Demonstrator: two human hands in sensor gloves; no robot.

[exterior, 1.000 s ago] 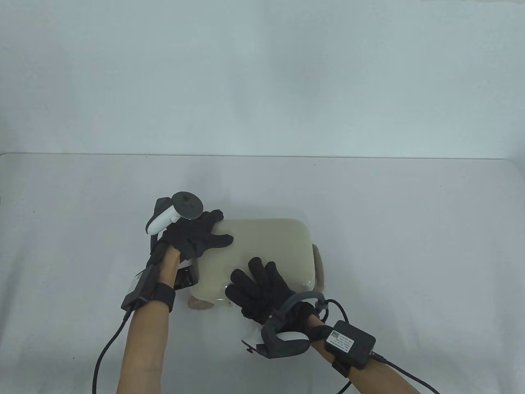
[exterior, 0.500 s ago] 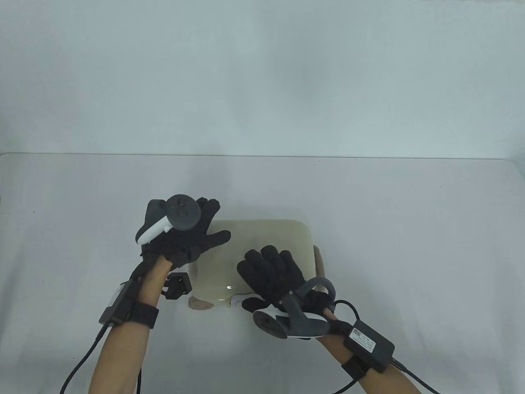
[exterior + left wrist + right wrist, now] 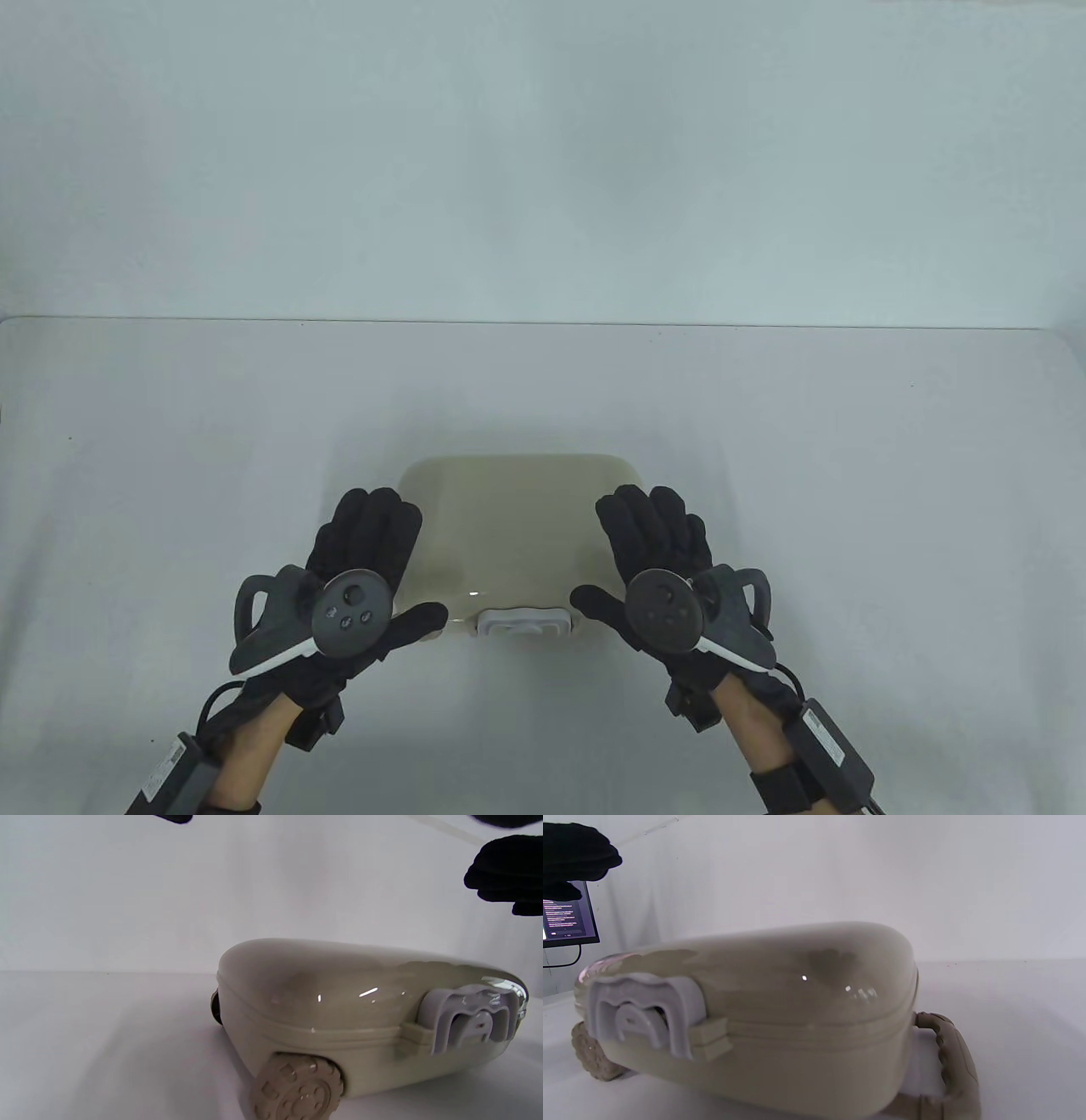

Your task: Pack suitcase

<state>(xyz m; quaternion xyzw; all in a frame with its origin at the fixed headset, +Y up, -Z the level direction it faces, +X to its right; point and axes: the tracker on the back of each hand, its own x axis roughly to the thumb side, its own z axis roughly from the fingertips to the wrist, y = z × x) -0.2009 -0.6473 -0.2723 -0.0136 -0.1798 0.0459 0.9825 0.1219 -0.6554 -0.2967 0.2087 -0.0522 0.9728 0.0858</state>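
A small beige hard-shell suitcase (image 3: 509,518) lies flat and closed on the table, its grey latch (image 3: 523,621) facing the front edge. My left hand (image 3: 365,543) hovers over its front left corner with straight fingers, holding nothing. Over the front right corner my right hand (image 3: 653,535) hovers in the same way, empty. The left wrist view shows the suitcase (image 3: 339,993), its latch (image 3: 471,1022) and a wheel (image 3: 297,1088). In the right wrist view I see the suitcase (image 3: 797,984), the latch (image 3: 645,1014) and the carry handle (image 3: 950,1056).
The white table (image 3: 848,441) stretches out around the suitcase, with a pale wall behind it. A lit monitor (image 3: 568,916) stands off to the left in the right wrist view.
Both hands have lifted off the lid and drawn back toward the front edge, one to each side. The latch, covered by the right hand before, is now in sight.
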